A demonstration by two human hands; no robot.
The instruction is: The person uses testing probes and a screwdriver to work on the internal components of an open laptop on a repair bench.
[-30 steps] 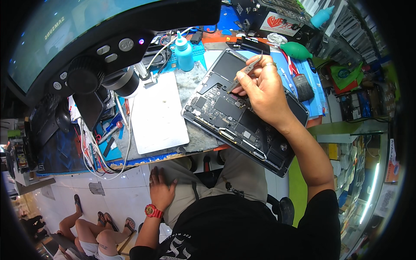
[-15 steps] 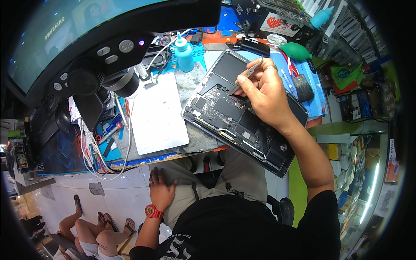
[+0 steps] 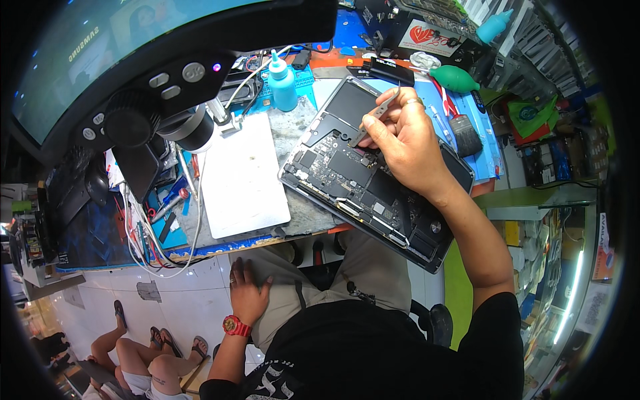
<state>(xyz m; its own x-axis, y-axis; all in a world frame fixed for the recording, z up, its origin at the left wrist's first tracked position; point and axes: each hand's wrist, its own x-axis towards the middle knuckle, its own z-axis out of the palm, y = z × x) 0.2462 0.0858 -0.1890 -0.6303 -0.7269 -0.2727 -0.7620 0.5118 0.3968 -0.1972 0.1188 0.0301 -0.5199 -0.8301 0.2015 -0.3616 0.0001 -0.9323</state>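
Observation:
An opened laptop (image 3: 350, 167) lies tilted across the bench's front edge and my lap, its dark circuit board and batteries exposed. My right hand (image 3: 407, 137) is above it, thumb and fingers closed round slim grey metal tweezers (image 3: 379, 115) with small holes along the side. Their thin tip points up and away; the broad end is close over the board, though whether it touches I cannot tell. My left hand (image 3: 248, 293) lies flat on my left thigh, fingers stretched out, holding nothing. A red watch (image 3: 237, 325) is on that wrist.
A white panel (image 3: 247, 177) lies left of the laptop. Above it stands a light-blue squeeze bottle (image 3: 283, 87). A black-framed screen (image 3: 133, 100) overhangs the left side, with white cables (image 3: 137, 243) below. A brush (image 3: 465, 133) and green air blower (image 3: 455, 79) lie right.
My right hand has shifted very slightly, and the tweezers have tilted a little in its fingers. My left hand and the laptop stay where they were.

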